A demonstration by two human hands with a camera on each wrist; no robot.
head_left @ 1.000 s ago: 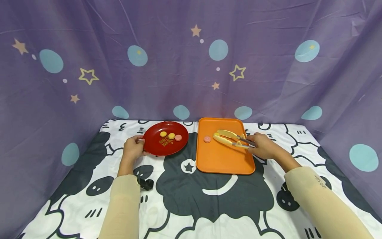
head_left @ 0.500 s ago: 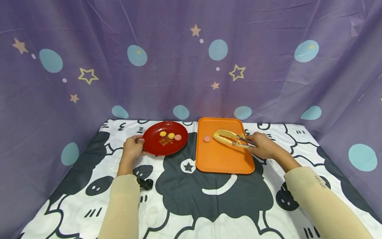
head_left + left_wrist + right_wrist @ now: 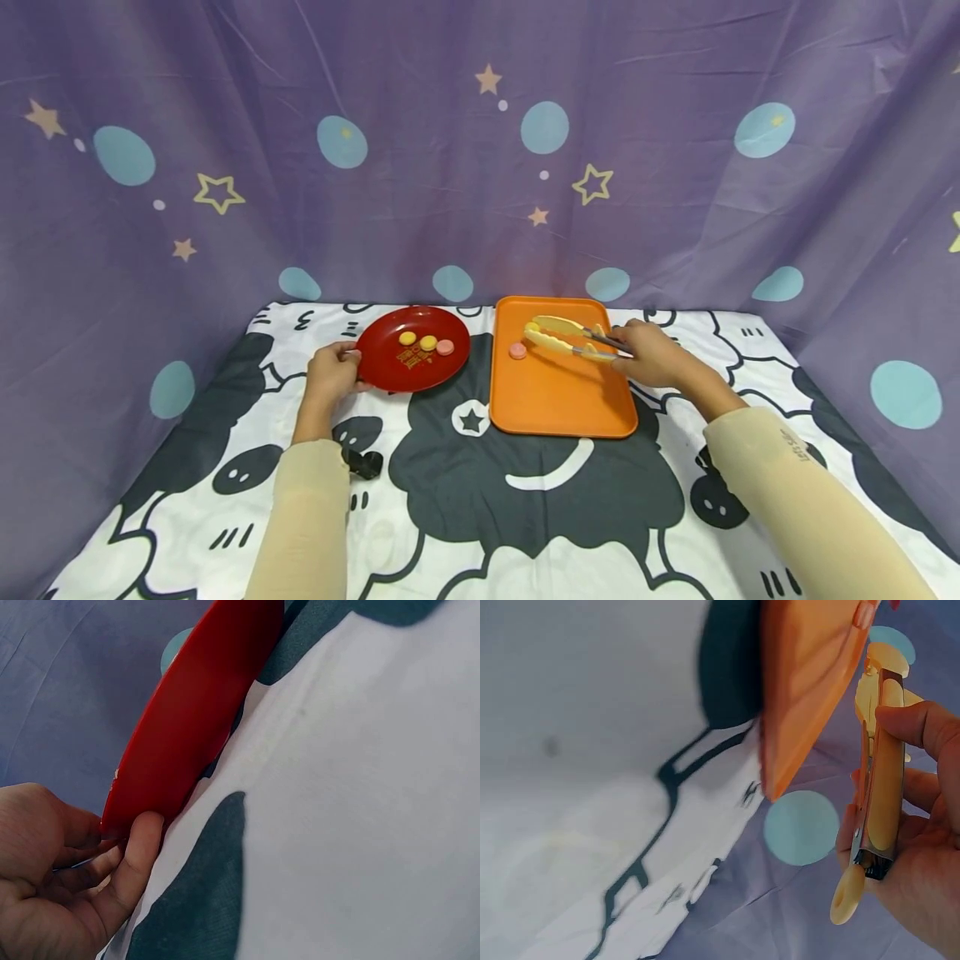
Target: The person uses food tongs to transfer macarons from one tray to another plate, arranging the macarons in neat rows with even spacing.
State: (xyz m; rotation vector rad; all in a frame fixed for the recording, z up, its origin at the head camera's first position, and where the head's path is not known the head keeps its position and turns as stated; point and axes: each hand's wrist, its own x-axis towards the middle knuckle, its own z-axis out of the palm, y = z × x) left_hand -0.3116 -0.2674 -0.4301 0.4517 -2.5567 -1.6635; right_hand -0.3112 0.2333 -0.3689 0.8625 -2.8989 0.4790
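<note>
My left hand [image 3: 330,372] pinches the left rim of a red plate [image 3: 382,360], thumb and fingers on either side of the edge, plain in the left wrist view. Two yellow macarons [image 3: 427,342] and a pink macaron [image 3: 445,347] lie on that plate. With my right hand [image 3: 654,354] I grip a pair of tongs [image 3: 596,354], yellow-tipped with metal arms, over an orange tray [image 3: 555,408]. Between the tong tips is a yellow macaron [image 3: 532,327]. Another pink macaron [image 3: 517,351] lies on the tray, left of the tongs. The right wrist view shows fingers wrapped about the tongs' handle [image 3: 889,772].
Plate and tray stand side by side on a cartoon-print cloth [image 3: 540,517], a narrow gap between them. Behind the table's back edge hangs a purple curtain [image 3: 420,217]. A black strap piece [image 3: 363,464] shows at the left wrist.
The tongs have lifted and shifted slightly left with the yellow macaron between their tips, my right hand moving along. My left hand and the plate stay put.
</note>
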